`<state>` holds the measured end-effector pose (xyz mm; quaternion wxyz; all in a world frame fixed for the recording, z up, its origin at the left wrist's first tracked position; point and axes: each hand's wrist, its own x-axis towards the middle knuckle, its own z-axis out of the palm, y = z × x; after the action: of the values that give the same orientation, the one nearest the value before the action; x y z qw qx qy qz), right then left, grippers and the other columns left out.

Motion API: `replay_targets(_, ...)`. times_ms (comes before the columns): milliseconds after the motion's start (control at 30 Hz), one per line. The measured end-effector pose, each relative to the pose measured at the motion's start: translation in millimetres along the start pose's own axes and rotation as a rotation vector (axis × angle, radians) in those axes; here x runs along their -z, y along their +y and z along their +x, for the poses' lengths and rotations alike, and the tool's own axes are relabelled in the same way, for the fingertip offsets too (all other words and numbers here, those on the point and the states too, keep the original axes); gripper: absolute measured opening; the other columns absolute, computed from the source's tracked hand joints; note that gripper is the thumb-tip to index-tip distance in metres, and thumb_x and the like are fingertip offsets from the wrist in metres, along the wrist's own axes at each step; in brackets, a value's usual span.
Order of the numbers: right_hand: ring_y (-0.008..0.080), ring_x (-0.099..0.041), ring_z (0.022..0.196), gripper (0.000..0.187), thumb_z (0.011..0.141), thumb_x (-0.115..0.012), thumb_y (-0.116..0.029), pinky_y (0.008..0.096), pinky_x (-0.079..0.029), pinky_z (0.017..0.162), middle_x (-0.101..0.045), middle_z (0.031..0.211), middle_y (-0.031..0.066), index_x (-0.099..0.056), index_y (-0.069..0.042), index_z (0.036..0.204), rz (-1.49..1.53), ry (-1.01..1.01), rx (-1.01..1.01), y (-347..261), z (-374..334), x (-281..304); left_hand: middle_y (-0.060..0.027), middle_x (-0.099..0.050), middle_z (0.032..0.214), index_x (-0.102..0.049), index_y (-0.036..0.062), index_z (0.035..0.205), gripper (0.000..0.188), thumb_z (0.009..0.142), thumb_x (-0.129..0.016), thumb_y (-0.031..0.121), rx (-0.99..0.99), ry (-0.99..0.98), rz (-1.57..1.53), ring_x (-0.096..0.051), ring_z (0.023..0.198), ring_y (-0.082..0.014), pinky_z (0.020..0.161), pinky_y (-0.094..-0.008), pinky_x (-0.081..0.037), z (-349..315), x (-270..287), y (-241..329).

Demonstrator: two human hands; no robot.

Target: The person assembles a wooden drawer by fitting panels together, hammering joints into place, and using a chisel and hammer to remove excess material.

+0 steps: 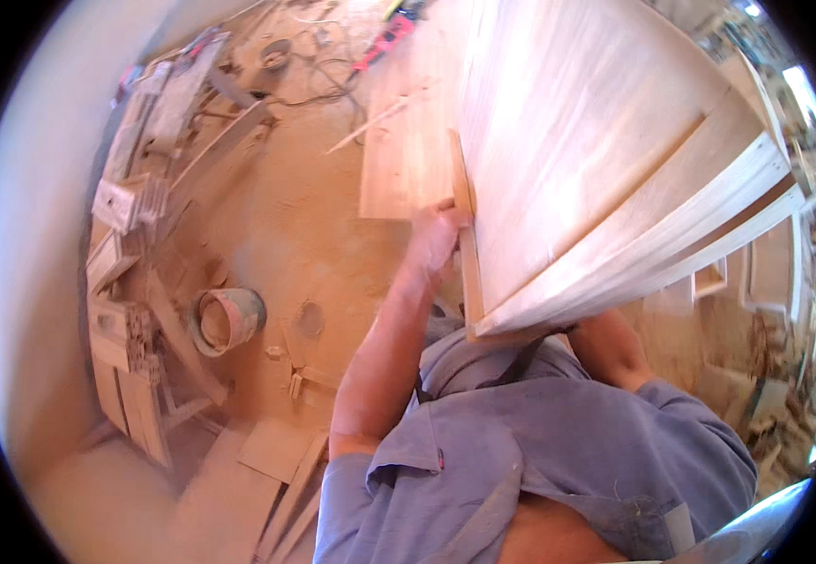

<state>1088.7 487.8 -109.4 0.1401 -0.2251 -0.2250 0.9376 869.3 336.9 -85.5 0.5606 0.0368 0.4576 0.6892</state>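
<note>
A large pale wooden cabinet (572, 141) stands tilted right in front of me, its broad panel facing up. Along its left side runs a narrow wooden strip (470, 268). My left hand (438, 237) is closed on this strip about midway along its length, fingers curled at the edge. The near end of the cabinet is close against my waist. My right forearm (612, 346) reaches in under the near right edge, and the cabinet hides that hand and its fingers. Beyond my left hand, a flat light board (391, 174) lies low down.
A dusty bucket (229, 320) stands on the floor to the left. Wood offcuts (126, 334) are stacked along the left wall. A red power tool (387, 42) and tangled cords (318, 85) lie at the far side. Loose boards (276, 449) lie near left.
</note>
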Motion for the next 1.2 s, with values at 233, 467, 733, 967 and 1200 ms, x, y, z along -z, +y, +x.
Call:
replay_targets(233, 0.0357, -0.063, 0.115, 0.055, 0.096, -0.057, -0.042, 0.0465, -0.050, 0.101, -0.067, 0.123, 0.0202, -0.059, 0.002, 0.130, -0.006, -0.063, -0.165, 19.4, 54.1, -4.6, -0.0226, -0.014, 0.165, -0.009, 0.0080, 0.161, 0.111, 0.076, -0.080, 0.004, -0.878, 0.434, 0.980, -0.020, 0.151, -0.0373, 0.121, -0.0456, -0.027, -37.4, 10.2, 65.9)
replay_targets(467, 0.0352, -0.062, 0.115, 0.056, 0.097, -0.056, -0.043, 0.0461, -0.049, 0.102, -0.067, 0.123, 0.0201, -0.058, 0.001, 0.131, -0.101, -0.106, -0.345, 73.3, 136.9, -66.2, -0.0272, -0.032, 0.156, -0.029, 0.0068, 0.154, 0.096, 0.073, -0.081, 0.009, -1.247, 0.322, 1.432, -0.027, 0.147, -0.0457, 0.123, -0.0505, -0.024, -108.3, 40.6, 247.4)
replay_targets(733, 0.0347, -0.062, 0.116, 0.057, 0.098, -0.055, -0.044, 0.0457, -0.048, 0.102, -0.066, 0.123, 0.0200, -0.056, 0.001, 0.132, -0.149, -0.165, -0.438, 169.7, 295.7, -168.9, -0.0187, -0.056, 0.142, -0.059, 0.0037, 0.135, 0.067, 0.076, -0.082, 0.027, -1.181, 0.262, 1.467, -0.049, 0.136, -0.0385, 0.116, -0.0460, -0.037, -134.8, 214.3, 370.1)
replay_targets(967, 0.0342, -0.061, 0.117, 0.058, 0.099, -0.055, -0.045, 0.0453, -0.047, 0.103, -0.066, 0.124, 0.0199, -0.055, 0.001, 0.134, -0.178, -0.141, -0.435, 211.3, 401.7, -259.8, -0.0154, -0.028, 0.164, -0.035, 0.0141, 0.156, 0.111, 0.056, -0.083, 0.011, -1.020, 0.096, 1.706, -0.019, 0.154, -0.0323, 0.126, -0.0491, -0.018, -172.5, 286.9, 458.9)
replay_targets(1200, 0.0337, -0.060, 0.117, 0.058, 0.100, -0.054, -0.046, 0.0449, -0.047, 0.103, -0.066, 0.124, 0.0199, -0.054, 0.001, 0.135, -0.131, -0.157, -0.461, 225.8, 538.8, -314.9, -0.0233, -0.011, 0.167, -0.020, 0.0296, 0.161, 0.133, 0.045, -0.078, -0.002, -1.140, -0.320, 1.362, -0.008, 0.155, -0.0427, 0.126, -0.0529, -0.018, -115.4, 324.3, 522.7)
